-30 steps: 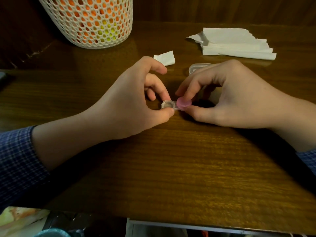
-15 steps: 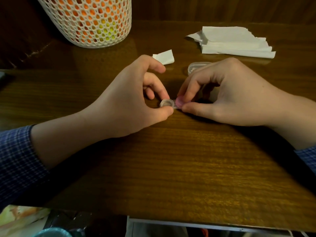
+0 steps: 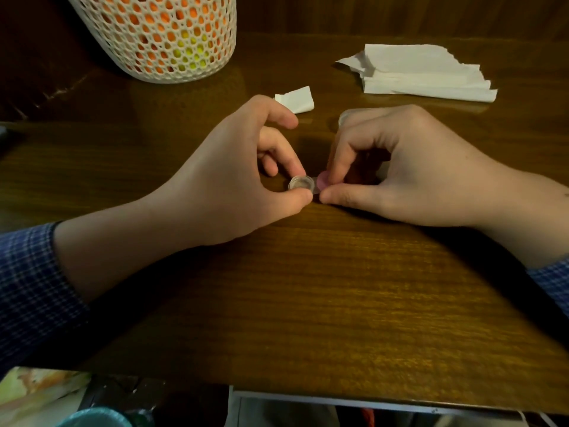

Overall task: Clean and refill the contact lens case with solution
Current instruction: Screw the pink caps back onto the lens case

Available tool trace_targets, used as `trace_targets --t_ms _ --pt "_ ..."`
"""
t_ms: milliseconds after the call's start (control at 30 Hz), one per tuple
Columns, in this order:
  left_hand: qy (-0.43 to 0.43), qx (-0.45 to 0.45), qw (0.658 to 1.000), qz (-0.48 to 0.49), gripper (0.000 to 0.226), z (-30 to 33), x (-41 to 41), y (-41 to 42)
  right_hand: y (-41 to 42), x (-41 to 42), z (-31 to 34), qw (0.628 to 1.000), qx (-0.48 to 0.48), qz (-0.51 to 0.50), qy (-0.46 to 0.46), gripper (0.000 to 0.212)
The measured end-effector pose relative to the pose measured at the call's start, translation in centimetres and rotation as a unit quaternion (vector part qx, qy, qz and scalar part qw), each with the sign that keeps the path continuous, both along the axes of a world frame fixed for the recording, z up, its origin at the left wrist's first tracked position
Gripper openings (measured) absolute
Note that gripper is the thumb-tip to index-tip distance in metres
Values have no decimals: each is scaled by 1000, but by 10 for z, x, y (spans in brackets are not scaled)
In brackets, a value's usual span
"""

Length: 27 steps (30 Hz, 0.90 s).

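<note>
The little contact lens case (image 3: 303, 184) sits on the brown wooden table (image 3: 308, 288), right in the middle of the view, between the two hands. The left hand (image 3: 234, 177) comes in from about 8 o'clock and pinches the clear open cup of the case between its thumb and a finger, so the grip is narrow and tight on the case. I think it does this to keep the case from sliding or spinning. The right hand (image 3: 397, 171) comes in from about 4 o'clock and pinches the pink cap (image 3: 322, 181) on the other cup, with the thumb under it and a fingertip on top. That looks like a hold for twisting the cap, but I cannot tell if it is going on or coming off. Both wrists rest low on the table, which likely helps keep such a small thing steady. I cannot see if there is liquid in the open cup. At 12 o'clock from the case lies a small torn bit of paper (image 3: 296, 99), and at about 1 o'clock, farther back, a pile of folded paper towel (image 3: 425, 72), close by for wiping. A white net basket (image 3: 166, 35) with orange and yellow inside stands far back at 11 o'clock, out of the way.
</note>
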State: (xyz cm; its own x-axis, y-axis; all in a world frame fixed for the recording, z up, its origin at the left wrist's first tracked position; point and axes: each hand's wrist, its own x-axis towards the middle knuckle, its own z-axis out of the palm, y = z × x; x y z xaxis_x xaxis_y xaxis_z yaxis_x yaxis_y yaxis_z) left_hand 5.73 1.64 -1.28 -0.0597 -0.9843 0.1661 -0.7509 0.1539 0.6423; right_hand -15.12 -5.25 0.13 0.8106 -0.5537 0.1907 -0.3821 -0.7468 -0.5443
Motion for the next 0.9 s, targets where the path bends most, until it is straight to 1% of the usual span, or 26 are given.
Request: trace_targets --t_ms 133,233,367,533,733,900 --pt "10 -1 1000 -7 76 1 0 0 -2 -4 4 1000 11 15 13 11" --pt "4 -4 1000 -10 76 0 0 0 -3 -3 3 1000 15 8 14 10" --pt "5 -3 1000 -12 77 0 0 1 -1 -1 1 1000 8 2 4 14" --pt "8 -4 1000 -11 75 1 0 1 -2 -3 3 1000 15 10 15 10" --pt "7 -2 1000 -10 77 0 0 0 -1 -1 1 1000 18 -2 5 16" --pt "5 -3 1000 -10 76 1 1 0 -2 -4 3 1000 19 5 13 12"
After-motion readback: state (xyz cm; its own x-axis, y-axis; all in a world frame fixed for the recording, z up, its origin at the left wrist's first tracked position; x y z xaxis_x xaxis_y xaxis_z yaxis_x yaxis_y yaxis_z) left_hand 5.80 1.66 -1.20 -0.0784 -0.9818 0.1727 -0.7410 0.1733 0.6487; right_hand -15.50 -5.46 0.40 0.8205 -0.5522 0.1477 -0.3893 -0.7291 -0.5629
